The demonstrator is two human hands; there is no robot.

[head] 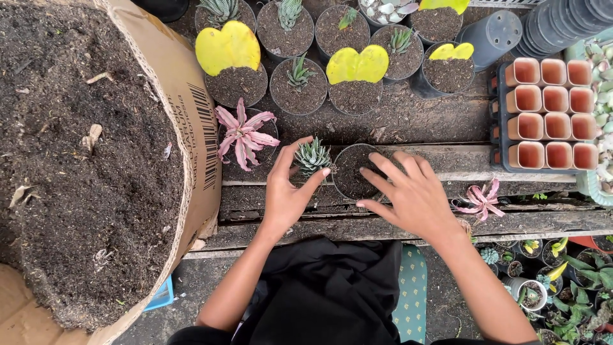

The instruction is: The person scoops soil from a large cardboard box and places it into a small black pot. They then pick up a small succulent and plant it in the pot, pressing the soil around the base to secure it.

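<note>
My left hand [288, 191] holds a small green striped succulent [313, 155] between thumb and fingers, at the left rim of a small black pot [348, 179] filled with soil. My right hand [408, 191] lies over the right side of that pot, fingers spread and touching its rim and soil. The pot stands on a weathered wooden plank [447, 167]. A pink star-shaped plant [242, 133] in its own pot sits just left of my left hand.
A big cardboard box of dark soil [83, 160] fills the left. Several soil-filled pots with yellow heart-shaped leaves [227, 46] and small succulents stand behind. A tray of square terracotta-coloured pots [548, 115] is at right, stacked black pots [562, 25] above it, and a loose pink plant [482, 201].
</note>
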